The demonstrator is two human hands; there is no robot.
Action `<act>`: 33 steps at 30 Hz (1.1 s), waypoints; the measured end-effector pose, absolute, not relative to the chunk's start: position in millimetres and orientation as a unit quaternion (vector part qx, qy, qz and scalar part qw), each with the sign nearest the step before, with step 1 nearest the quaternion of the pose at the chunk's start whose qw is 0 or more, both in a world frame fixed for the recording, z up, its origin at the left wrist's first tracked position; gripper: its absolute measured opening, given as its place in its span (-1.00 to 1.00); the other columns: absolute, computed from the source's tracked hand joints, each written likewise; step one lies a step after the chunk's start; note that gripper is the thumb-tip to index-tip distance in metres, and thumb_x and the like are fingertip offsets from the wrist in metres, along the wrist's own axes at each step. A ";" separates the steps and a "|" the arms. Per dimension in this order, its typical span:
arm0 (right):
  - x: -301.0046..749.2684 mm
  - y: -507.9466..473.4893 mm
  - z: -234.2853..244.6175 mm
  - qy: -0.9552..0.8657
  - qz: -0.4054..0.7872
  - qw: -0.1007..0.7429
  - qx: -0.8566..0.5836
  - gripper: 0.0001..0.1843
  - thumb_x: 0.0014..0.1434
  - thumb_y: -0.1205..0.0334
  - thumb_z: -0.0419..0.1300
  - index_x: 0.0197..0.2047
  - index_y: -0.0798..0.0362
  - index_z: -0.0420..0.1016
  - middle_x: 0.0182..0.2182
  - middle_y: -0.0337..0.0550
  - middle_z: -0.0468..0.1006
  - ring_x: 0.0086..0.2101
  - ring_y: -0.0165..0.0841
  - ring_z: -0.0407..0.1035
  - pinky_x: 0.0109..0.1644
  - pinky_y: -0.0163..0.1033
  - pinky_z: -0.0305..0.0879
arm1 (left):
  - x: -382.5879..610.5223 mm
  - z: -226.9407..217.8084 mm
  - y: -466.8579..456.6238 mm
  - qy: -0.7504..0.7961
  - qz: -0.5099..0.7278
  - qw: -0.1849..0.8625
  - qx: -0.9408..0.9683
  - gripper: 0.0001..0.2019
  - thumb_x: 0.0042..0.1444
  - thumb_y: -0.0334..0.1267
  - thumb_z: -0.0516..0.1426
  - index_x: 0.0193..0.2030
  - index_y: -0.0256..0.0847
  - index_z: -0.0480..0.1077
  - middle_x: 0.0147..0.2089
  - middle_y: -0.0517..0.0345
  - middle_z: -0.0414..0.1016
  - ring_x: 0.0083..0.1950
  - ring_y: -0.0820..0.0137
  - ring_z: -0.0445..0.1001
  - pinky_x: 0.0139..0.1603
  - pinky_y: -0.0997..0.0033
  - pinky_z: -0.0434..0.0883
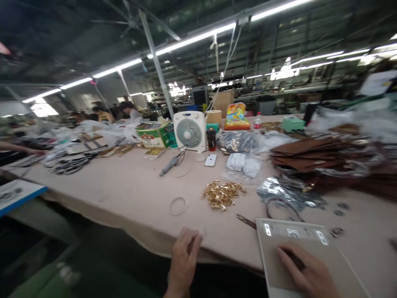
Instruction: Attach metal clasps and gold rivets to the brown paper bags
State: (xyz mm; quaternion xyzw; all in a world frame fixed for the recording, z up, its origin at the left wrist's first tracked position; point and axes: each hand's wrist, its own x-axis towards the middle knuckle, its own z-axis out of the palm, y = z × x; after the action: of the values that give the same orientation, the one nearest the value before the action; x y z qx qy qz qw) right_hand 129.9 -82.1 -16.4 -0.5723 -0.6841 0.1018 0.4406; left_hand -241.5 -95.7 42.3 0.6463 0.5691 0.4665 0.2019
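My left hand (183,258) is at the table's front edge, its fingers drawn together in a pinch. A faint, clear scrap seems to show at the fingertips, too blurred to name. My right hand (308,269) is over a pale, clear-edged board (294,242) at the lower right. Thumb and forefinger meet at the tips there; whatever they hold, if anything, is hidden. Beside the board lies a brown strap (246,221) with a metal end. A pile of small gold-coloured metal pieces (221,194) and a ring of pale tape or cord (178,205) lie beyond my hands.
A white fan (190,131), a dark cup (211,139) and a phone (210,160) stand or lie farther back. Near them is a grey corded tool (169,166). Stacked brown leather pieces (297,153) and plastic bags (243,165) crowd the right. Another person's arm (21,147) reaches in at left.
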 end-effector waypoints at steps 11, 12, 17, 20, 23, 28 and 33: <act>156.5 -122.2 61.3 -0.634 0.275 0.494 -0.527 -0.75 0.39 0.06 0.26 0.03 -0.01 0.58 -0.11 -0.05 0.60 -0.18 -0.24 0.52 -0.07 -0.18 0.52 | -80.1 92.5 -69.0 0.357 0.277 0.451 0.770 -0.76 0.42 -0.19 0.07 -0.19 -0.15 0.53 -0.22 0.11 0.60 -0.19 0.30 0.50 -0.16 0.44 0.34; 158.5 -127.8 68.4 -0.661 0.264 0.475 -0.517 -0.75 0.40 0.11 0.26 0.09 -0.04 0.57 -0.05 -0.04 0.59 -0.13 -0.24 0.51 -0.01 -0.16 0.50 | -74.0 94.7 -68.7 0.346 0.264 0.442 0.785 -0.77 0.42 -0.20 0.07 -0.19 -0.15 0.53 -0.22 0.10 0.60 -0.19 0.30 0.51 -0.17 0.44 0.34; 162.1 -140.2 90.8 -0.730 0.212 0.404 -0.509 -0.71 0.41 0.21 0.26 0.18 -0.11 0.53 0.01 -0.07 0.58 -0.05 -0.24 0.49 0.08 -0.16 0.46 | -54.8 96.0 -68.9 0.301 0.220 0.394 0.840 -0.78 0.43 -0.25 0.04 -0.17 -0.14 0.52 -0.23 0.12 0.59 -0.21 0.31 0.52 -0.15 0.41 0.31; 162.5 -138.2 90.9 -0.739 0.230 0.380 -0.506 -0.81 0.45 0.22 0.21 0.07 -0.08 0.57 -0.11 -0.10 0.62 -0.10 -0.26 0.52 0.00 -0.22 0.46 | -49.7 91.6 -69.7 0.289 0.211 0.372 0.857 -0.78 0.42 -0.27 0.04 -0.17 -0.13 0.51 -0.23 0.12 0.59 -0.21 0.30 0.53 -0.18 0.40 0.30; 163.2 -136.1 87.0 -0.736 0.247 0.362 -0.516 -0.84 0.46 0.20 0.19 0.01 -0.07 0.59 -0.18 -0.13 0.62 -0.17 -0.28 0.53 -0.07 -0.24 0.45 | -48.2 86.8 -70.5 0.285 0.207 0.353 0.867 -0.78 0.41 -0.29 0.04 -0.15 -0.13 0.53 -0.24 0.09 0.60 -0.23 0.29 0.53 -0.21 0.39 0.30; 163.2 -135.5 84.1 -0.728 0.271 0.343 -0.528 -0.86 0.45 0.17 0.19 -0.08 -0.05 0.59 -0.24 -0.15 0.61 -0.21 -0.27 0.51 -0.10 -0.23 0.42 | -48.2 83.7 -71.0 0.295 0.204 0.347 0.867 -0.77 0.39 -0.28 0.04 -0.19 -0.14 0.53 -0.27 0.08 0.60 -0.24 0.28 0.55 -0.22 0.39 0.32; 161.2 -135.6 88.8 -0.713 0.286 0.356 -0.532 -0.86 0.45 0.15 0.19 -0.10 -0.04 0.57 -0.24 -0.14 0.59 -0.23 -0.27 0.49 -0.10 -0.22 0.43 | -46.1 83.5 -71.1 0.294 0.238 0.380 0.844 -0.79 0.32 -0.32 0.09 -0.21 -0.14 0.58 -0.30 0.11 0.61 -0.27 0.33 0.55 -0.20 0.43 0.35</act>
State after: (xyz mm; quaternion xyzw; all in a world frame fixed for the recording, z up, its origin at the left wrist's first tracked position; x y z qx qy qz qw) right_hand 161.2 -135.6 88.8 -0.5317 -0.7133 0.2860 0.3559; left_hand -46.1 -71.1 83.5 0.8439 0.2943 0.2381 0.3801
